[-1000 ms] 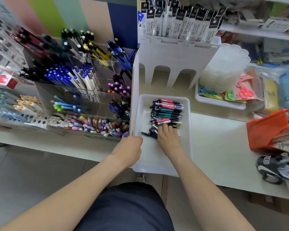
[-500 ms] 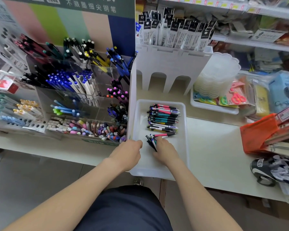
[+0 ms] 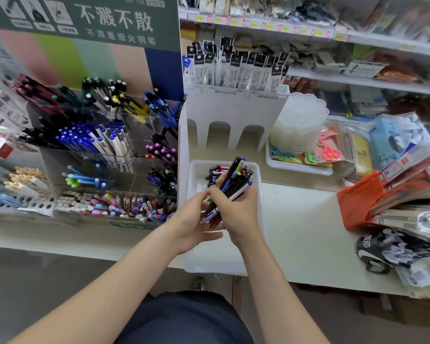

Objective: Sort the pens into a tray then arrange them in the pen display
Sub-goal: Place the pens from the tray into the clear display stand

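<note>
Shop counter (image 3: 308, 232) holds our white tray (image 3: 209, 261); right hand (image 3: 236, 212) grips the pen bundle (image 3: 236, 177) just above the tray, left hand (image 3: 194, 219) spread under its tips. We'd square the ends first so none slip.

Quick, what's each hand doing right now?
Left hand: open, fingers straight, under the pen bundle's lower ends.
Right hand: closed around the pen bundle, above the white tray.

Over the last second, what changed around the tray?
The right hand gathered a bundle of pens and lifted it above the tray. The left hand left the rim and now touches the bundle's lower end. Tray and remaining pens stayed put.
</note>
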A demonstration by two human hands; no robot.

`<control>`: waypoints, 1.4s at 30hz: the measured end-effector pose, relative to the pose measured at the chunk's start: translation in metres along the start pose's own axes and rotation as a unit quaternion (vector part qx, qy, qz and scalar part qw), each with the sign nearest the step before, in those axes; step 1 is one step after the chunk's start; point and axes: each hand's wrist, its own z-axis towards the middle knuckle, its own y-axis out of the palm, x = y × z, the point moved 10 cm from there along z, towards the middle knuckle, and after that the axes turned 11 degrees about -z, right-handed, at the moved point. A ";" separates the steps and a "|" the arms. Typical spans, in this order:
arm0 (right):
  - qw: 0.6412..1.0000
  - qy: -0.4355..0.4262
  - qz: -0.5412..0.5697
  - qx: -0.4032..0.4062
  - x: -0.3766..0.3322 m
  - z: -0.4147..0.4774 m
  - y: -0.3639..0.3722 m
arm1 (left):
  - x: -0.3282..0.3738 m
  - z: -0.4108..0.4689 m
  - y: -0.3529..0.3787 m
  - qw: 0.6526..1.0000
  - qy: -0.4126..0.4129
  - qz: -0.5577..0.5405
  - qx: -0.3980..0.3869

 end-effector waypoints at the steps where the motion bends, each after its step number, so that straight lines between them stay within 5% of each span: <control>1: 1.000 -0.010 0.017 0.000 -0.011 -0.005 0.004 | 0.003 -0.004 0.009 0.999 -0.004 -0.047 -0.026; 4: 0.998 -0.046 0.030 0.009 -0.037 -0.015 0.009 | 0.016 -0.013 0.021 0.992 0.003 -0.110 -0.066; 11: 0.998 -0.048 -0.017 0.027 -0.058 -0.014 0.018 | 0.036 -0.028 -0.006 0.996 0.063 0.007 -0.058; 15: 0.997 0.030 0.040 -0.063 -0.053 -0.015 0.049 | 0.062 -0.043 -0.019 0.980 0.128 0.125 -0.083; 19: 0.989 0.016 -0.029 -0.143 -0.057 -0.021 0.090 | 0.087 -0.060 -0.025 0.960 0.174 0.181 -0.127; 27: 0.972 0.085 -0.016 -0.217 -0.057 -0.038 0.160 | 0.120 -0.079 -0.075 0.953 0.190 0.189 -0.142; 34: 0.997 -0.058 0.004 -0.048 -0.086 -0.034 0.179 | 0.162 -0.080 -0.141 0.939 0.241 0.243 -0.037; 42: 0.994 -0.090 0.057 0.036 -0.087 -0.044 0.215 | 0.186 -0.086 -0.182 0.941 0.237 0.237 -0.055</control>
